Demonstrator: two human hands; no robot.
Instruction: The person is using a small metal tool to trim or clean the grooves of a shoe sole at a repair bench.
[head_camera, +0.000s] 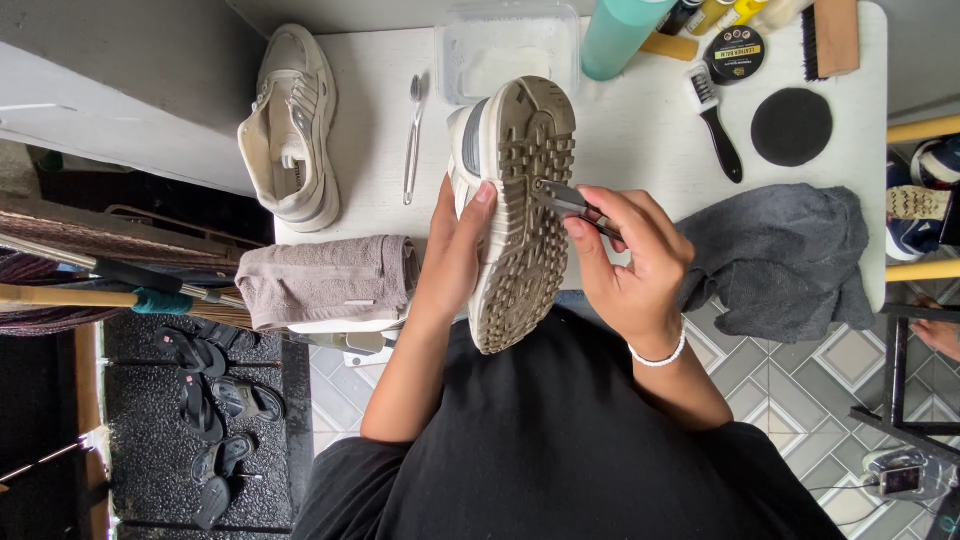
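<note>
My left hand (455, 250) grips a pale sneaker (520, 210) by its side, turned so the dirty lugged sole faces up over the near edge of the white table (640, 120). My right hand (630, 260) pinches dark metal tweezers (572, 203), their tip pressed into a groove of the sole near its upper middle. A white bead bracelet sits on my right wrist.
The matching sneaker (290, 125) lies at the table's left. A folded grey-brown towel (325, 280), a metal spoon-like tool (412, 135), a clear plastic tub (505, 50), a teal bottle (620, 35), brushes (715, 120), a round black pad (790, 125) and a dark grey cloth (780, 255) surround it.
</note>
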